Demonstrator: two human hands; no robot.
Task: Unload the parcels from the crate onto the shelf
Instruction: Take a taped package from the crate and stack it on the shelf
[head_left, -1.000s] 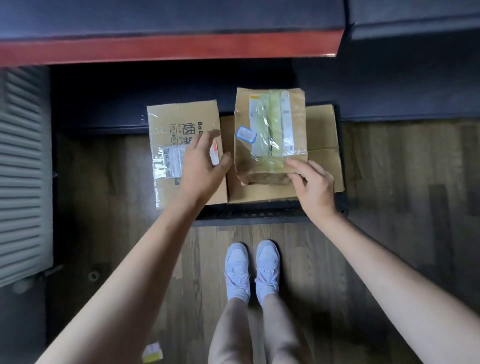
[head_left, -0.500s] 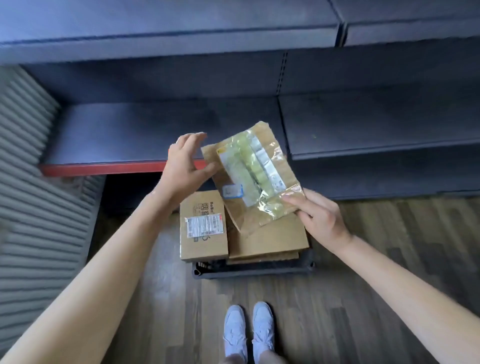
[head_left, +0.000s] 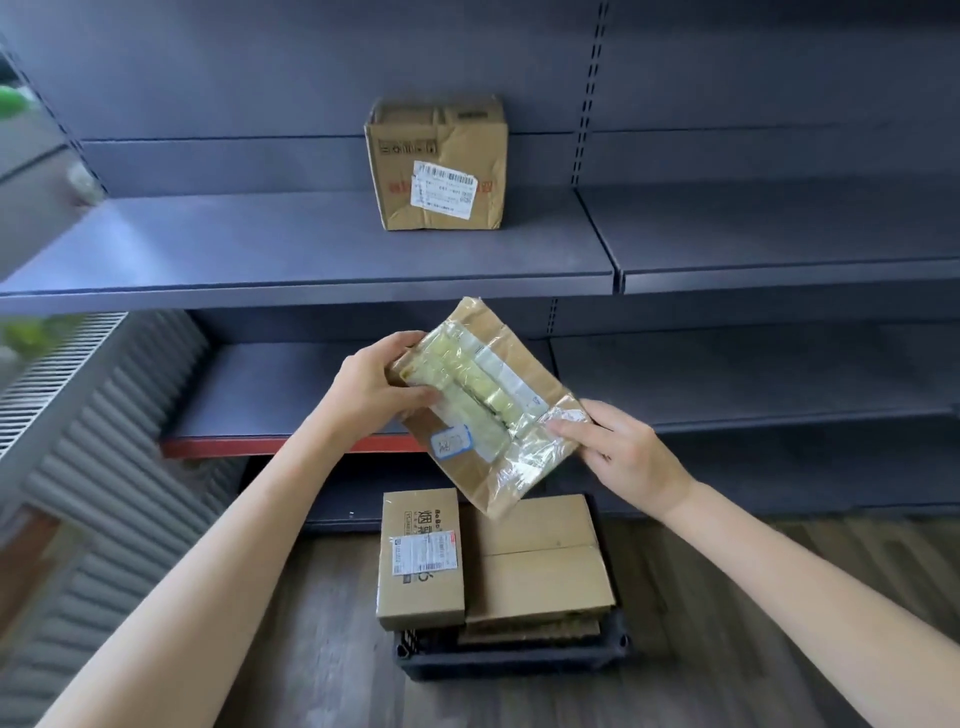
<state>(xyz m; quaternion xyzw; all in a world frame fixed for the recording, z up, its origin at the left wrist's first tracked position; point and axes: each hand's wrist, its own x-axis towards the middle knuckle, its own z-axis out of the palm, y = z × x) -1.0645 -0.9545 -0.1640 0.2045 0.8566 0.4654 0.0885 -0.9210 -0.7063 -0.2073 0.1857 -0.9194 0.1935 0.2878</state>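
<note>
A flat taped cardboard parcel (head_left: 485, 402) hangs tilted in the air in front of the grey shelf (head_left: 311, 249). My left hand (head_left: 376, 387) grips its upper left end, and my right hand (head_left: 621, 454) pinches its lower right corner. Below on the floor stands the dark crate (head_left: 511, 660). In the crate lie a labelled brown box (head_left: 421, 558) on the left and a plain flat box (head_left: 540, 561) on the right. A dented box with a barcode label (head_left: 439, 163) stands on the upper shelf board.
A lower shelf board with a red front edge (head_left: 280, 444) runs behind my left hand. More shelf boards (head_left: 779, 244) extend to the right. A ribbed grey panel (head_left: 98, 457) stands at the left. The wooden floor (head_left: 727, 597) surrounds the crate.
The taped parcel has come up out of the crate to shelf height. My left hand has left the labelled box and taken hold of the parcel. The view has tilted upward.
</note>
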